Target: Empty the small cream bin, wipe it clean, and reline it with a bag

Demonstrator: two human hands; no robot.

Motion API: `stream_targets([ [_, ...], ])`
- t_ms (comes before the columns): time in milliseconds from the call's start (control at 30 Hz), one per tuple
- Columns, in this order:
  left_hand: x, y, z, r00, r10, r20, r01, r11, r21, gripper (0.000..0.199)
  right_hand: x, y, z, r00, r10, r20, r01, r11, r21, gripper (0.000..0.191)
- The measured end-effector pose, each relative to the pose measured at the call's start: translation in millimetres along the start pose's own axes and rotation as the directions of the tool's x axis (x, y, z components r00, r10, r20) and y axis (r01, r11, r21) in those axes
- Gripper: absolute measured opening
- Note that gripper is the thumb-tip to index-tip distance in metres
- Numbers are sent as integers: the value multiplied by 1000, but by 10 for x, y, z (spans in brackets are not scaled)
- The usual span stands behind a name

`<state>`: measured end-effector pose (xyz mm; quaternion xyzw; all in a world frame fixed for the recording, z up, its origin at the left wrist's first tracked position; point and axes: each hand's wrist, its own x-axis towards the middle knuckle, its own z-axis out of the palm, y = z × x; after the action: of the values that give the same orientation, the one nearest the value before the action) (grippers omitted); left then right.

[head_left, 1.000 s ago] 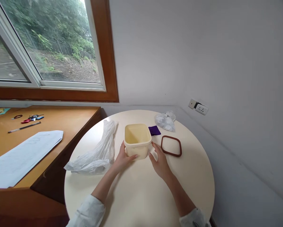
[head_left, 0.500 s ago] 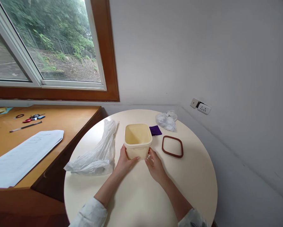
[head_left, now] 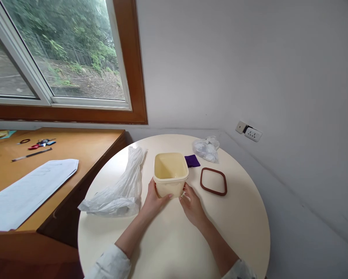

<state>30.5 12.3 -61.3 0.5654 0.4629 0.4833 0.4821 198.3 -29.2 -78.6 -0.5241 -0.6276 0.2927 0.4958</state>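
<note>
A pale yellow square container (head_left: 170,186) with an open top stands on the round cream table (head_left: 168,248). My left hand (head_left: 155,199) grips its lower left side, thumb along the front. On its lower right side is my right hand (head_left: 192,203), fingers curled against the wall. Behind the container, to the right, lies a dark purple cloth (head_left: 192,161). A reddish-brown square ring (head_left: 213,192) rests flat to the right. The container's inside looks bare.
A crumpled white plastic bag (head_left: 121,190) spreads over the table's left side. Another clear bag (head_left: 206,149) sits at the back right. On the wooden desk (head_left: 95,145) at left are papers (head_left: 37,193), a pen (head_left: 31,155) and keys (head_left: 43,143). A wall socket (head_left: 253,134) is at right.
The view has shifted very slightly. Both hands remain on the container, and nothing on the table has visibly moved.
</note>
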Motion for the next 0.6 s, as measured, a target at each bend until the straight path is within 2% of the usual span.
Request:
stream_targets([
  [200,7,36,-37,998,30,46,-29,999,-34,95,17,15,0,1000,12,13,-13,1000,14,54],
  [433,15,29,-77,999,-18,46,19,1000,-14,99,26,28,11,1000,30,6,-30,999,25,54],
  [600,-3,-11,-97,999,-23,37,20,996,88,100,52,29,-10,999,36,-23,-33,992,123,49],
])
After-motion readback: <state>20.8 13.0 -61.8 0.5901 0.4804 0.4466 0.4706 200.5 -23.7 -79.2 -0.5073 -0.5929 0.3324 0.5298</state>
